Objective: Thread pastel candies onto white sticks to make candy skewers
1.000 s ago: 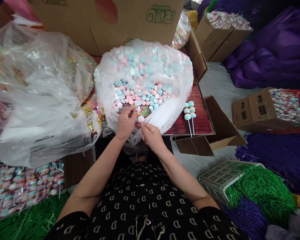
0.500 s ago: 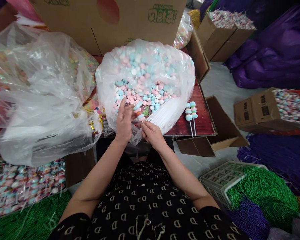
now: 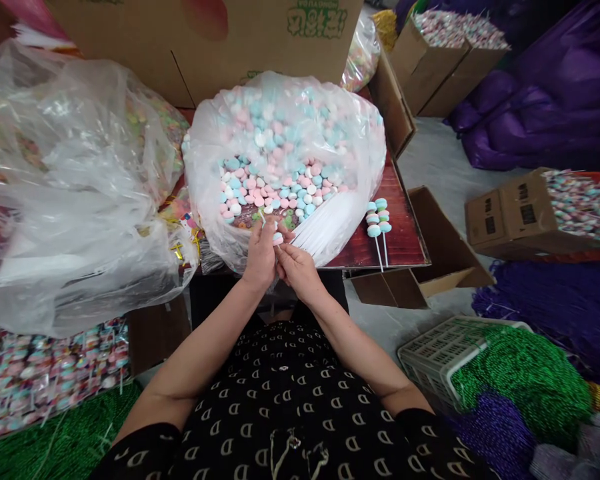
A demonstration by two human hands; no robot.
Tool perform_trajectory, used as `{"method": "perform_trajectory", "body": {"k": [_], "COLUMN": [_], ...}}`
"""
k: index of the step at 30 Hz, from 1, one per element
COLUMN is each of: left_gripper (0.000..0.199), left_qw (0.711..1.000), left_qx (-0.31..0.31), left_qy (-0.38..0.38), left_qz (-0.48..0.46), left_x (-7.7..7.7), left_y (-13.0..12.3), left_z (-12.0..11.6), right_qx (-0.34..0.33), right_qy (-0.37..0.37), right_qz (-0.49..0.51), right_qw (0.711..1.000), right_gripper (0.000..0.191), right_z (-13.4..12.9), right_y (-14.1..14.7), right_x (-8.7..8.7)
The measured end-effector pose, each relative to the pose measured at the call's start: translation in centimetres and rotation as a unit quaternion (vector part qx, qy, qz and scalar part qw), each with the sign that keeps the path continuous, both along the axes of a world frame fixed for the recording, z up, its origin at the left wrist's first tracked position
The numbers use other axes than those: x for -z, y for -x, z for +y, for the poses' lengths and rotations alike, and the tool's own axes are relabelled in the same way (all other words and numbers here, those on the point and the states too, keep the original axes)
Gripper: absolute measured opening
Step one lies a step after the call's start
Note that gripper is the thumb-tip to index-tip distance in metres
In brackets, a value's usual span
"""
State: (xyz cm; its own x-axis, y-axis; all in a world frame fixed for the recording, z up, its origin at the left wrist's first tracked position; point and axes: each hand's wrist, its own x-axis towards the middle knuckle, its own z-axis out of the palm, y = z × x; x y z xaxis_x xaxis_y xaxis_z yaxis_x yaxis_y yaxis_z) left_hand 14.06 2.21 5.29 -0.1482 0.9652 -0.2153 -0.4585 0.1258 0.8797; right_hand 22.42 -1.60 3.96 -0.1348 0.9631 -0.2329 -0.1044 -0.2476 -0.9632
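Cardboard boxes, bulging plastic bags and heaps of purple and green strands crowd around a seated person. A large cardboard box (image 3: 195, 47) stands at the back, and cartons packed with finished candy sticks (image 3: 525, 220) sit to the right. Purple sacks (image 3: 545, 113) lie beyond them, and a white plastic crate (image 3: 425, 353) lies low on the right under glittery green strands (image 3: 520, 380). A crumpled clear bag (image 3: 65, 167) slumps on the left. At the centre, on a dark red wood-grain surface (image 3: 405, 227), an open clear bag (image 3: 280, 127) holds matte, rounded pink, blue and white candies (image 3: 270, 187), with a sheaf of thin white sticks (image 3: 325, 230) beside them. Two finished sticks (image 3: 375, 230) lie on the surface, each threaded with stacked candies. The hands have closed in since the last view and now almost meet in front of the bag. The right hand's fingers (image 3: 293, 261) pinch narrowly on a short candy stick (image 3: 278, 238), while the left hand (image 3: 261, 257) curls close beside it; whether its fingers grip that stick cannot be told.
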Motion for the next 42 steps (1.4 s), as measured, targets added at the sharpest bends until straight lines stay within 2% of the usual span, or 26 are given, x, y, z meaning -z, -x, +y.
{"method": "perform_trajectory", "body": {"k": [4,7,9,11,13,15,18,19,21,26,29,31,33,37,38,39,40,42], "left_gripper": [0.034,0.039,0.04,0.032,0.023,0.022,0.027,0.027,0.029,0.029,0.028,0.027,0.023,0.013,0.012,0.011,0.011,0.011], "left_qw": [0.999,0.996,0.989,0.962,0.896,0.807,0.683,0.655,0.623,0.619,0.606,0.611,0.643,0.753,0.763,0.758,0.742,0.695], "left_qx": [0.029,0.071,0.078,0.059,0.064,0.111,0.188,0.203,0.222,0.25,0.253,0.248,0.23,0.176,0.165,0.159,0.156,0.163], "left_qy": [-0.002,-0.038,-0.073,-0.098,-0.127,-0.138,-0.128,-0.126,-0.131,-0.163,-0.164,-0.157,-0.151,-0.123,-0.119,-0.119,-0.123,-0.134], "left_qz": [0.02,0.04,0.104,0.25,0.42,0.564,0.694,0.717,0.738,0.727,0.736,0.735,0.714,0.621,0.614,0.621,0.64,0.687], "left_x": [0.2,0.0,-0.3,-0.4,-0.3,-0.1,0.1,0.1,0.0,0.0,0.0,0.0,0.1,0.2,0.3,0.2,0.2,0.3], "left_y": [0.2,1.5,3.1,4.9,6.4,7.2,7.2,7.1,7.0,7.1,7.1,7.2,7.4,7.7,7.7,7.5,7.3,6.8], "left_z": [-0.3,0.9,2.3,3.9,5.4,6.5,7.4,7.4,7.3,6.3,5.9,5.9,6.1,6.5,6.6,6.7,6.8,6.9], "right_qx": [-0.011,0.007,0.058,0.11,0.136,0.133,0.114,0.11,0.103,0.098,0.094,0.092,0.09,0.085,0.085,0.085,0.087,0.089], "right_qy": [0.009,0.01,0.0,-0.015,-0.024,-0.021,-0.011,-0.008,-0.003,0.007,0.004,0.002,0.001,-0.001,-0.002,-0.001,-0.001,-0.001], "right_qz": [0.01,0.024,0.028,0.027,0.021,0.012,0.003,0.001,-0.003,-0.013,-0.017,-0.021,-0.019,-0.011,-0.013,-0.015,-0.017,-0.018], "right_qw": [1.0,1.0,0.998,0.993,0.99,0.991,0.993,0.994,0.995,0.995,0.995,0.996,0.996,0.996,0.996,0.996,0.996,0.996], "right_gripper": [0.055,0.053,0.054,0.054,0.054,0.053,0.053,0.053,0.053,0.05,0.051,0.052,0.053,0.054,0.054,0.054,0.054,0.055], "right_z": [0.0,0.3,0.7,1.3,1.9,2.4,2.6,2.6,2.5,2.3,2.2,2.1,2.1,2.0,2.0,2.0,2.0,2.0], "right_y": [-0.1,-2.1,-3.9,-5.2,-5.8,-5.7,-4.9,-4.7,-4.5,-4.7,-4.7,-4.7,-4.7,-4.8,-4.8,-4.8,-4.8,-4.7], "right_x": [0.3,-0.6,-1.5,-2.2,-2.6,-2.4,-1.4,-1.0,-0.3,0.5,0.5,0.5,0.5,0.7,0.7,0.7,0.7,0.7]}}
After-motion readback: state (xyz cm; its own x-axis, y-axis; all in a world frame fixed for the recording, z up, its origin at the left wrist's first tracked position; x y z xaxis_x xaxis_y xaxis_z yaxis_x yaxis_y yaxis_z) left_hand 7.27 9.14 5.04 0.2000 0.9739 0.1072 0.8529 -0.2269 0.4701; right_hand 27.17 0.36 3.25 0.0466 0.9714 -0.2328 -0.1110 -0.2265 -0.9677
